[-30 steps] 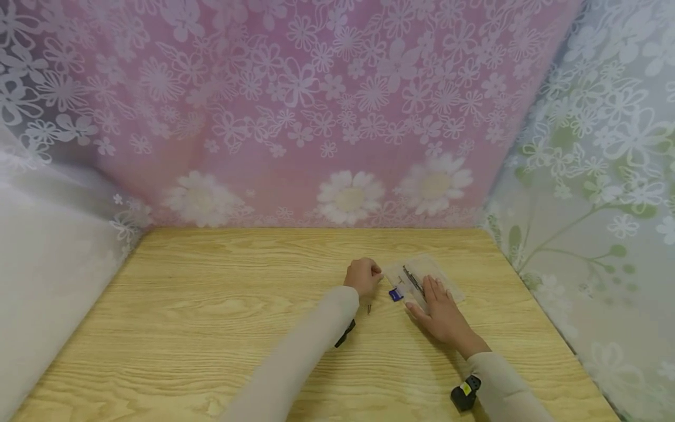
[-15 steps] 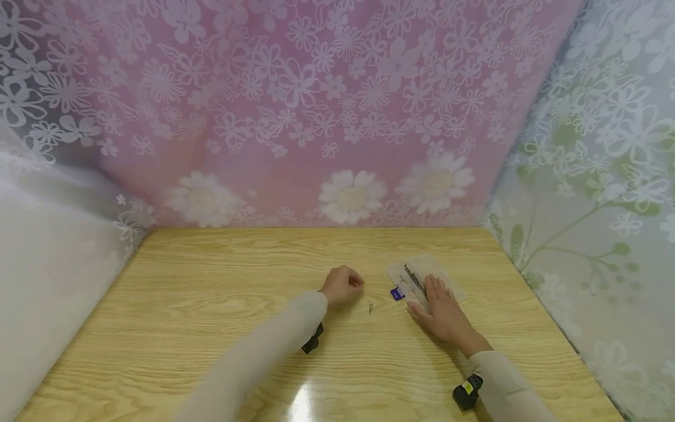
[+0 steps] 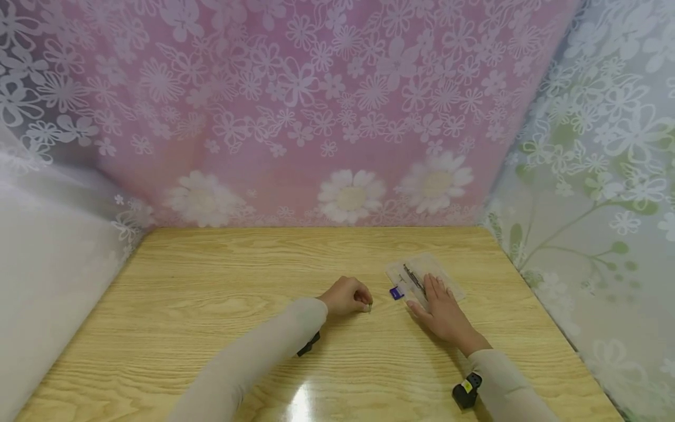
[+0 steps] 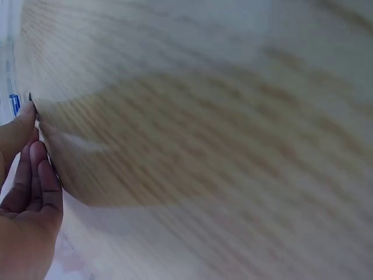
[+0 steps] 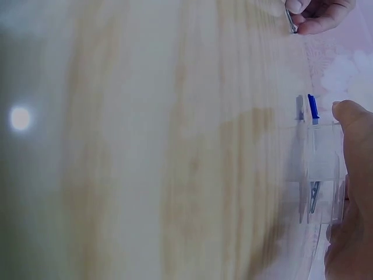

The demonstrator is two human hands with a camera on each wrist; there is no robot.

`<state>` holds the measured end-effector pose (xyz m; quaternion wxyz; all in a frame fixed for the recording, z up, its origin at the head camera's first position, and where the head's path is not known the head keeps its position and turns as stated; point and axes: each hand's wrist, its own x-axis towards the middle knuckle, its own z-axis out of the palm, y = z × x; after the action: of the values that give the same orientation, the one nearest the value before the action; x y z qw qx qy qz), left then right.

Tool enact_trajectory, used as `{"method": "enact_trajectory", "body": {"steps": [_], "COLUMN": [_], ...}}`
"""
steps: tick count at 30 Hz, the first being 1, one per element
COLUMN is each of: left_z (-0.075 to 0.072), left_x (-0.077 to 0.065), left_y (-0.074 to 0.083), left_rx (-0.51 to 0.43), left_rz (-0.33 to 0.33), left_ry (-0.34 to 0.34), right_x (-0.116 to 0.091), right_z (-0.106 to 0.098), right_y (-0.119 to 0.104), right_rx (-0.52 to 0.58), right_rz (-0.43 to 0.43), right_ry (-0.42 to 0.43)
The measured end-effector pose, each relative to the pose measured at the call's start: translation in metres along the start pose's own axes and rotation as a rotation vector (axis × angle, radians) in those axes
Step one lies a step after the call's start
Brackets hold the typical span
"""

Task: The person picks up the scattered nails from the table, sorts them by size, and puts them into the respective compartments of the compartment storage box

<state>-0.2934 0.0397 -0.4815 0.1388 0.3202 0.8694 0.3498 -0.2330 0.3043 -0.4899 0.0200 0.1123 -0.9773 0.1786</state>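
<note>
My left hand (image 3: 347,296) is low over the table, its thumb and fingertips pinching short thin metal pins (image 5: 290,21) that look like nails or screws. Their exact kind is too small to tell. To the right lies a clear plastic case (image 3: 439,274) with a blue tab (image 3: 396,293) at its near left corner. Thin dark metal pieces (image 3: 413,278) show inside the case. My right hand (image 3: 444,313) rests on the case with its fingers laid out straight, covering part of it. In the right wrist view the thumb (image 5: 353,116) is beside the blue tab.
The wood-grain table (image 3: 211,293) ends at a pink flowered curtain (image 3: 274,146) behind. Pale flowered cloth (image 3: 596,176) hangs along the right side, and whitish cloth (image 3: 53,246) on the left. A black wrist camera (image 3: 466,391) sits under the right sleeve.
My left hand has moved left away from the case, then down to the metal pins on the table, which it now pinches. The right hand stays on the case.
</note>
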Motion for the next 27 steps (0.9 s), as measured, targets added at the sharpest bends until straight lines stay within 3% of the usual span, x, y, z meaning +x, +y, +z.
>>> {"method": "enact_trajectory", "body": {"steps": [11,27], "left_z": [-0.0024,-0.0034], "left_x": [-0.0007,-0.0031], "left_y": [-0.0051,-0.0062], "left_rx": [0.058,0.11], "left_rz": [0.056,0.058], "left_ry": [-0.018,-0.06], "right_x": [0.0009,-0.0003], "right_z": [0.0005,-0.0001], "right_y": [0.0001,-0.0005], "right_rx": [0.0,-0.002], "right_rz": [0.0,-0.007], "right_ry": [0.001,0.007]}}
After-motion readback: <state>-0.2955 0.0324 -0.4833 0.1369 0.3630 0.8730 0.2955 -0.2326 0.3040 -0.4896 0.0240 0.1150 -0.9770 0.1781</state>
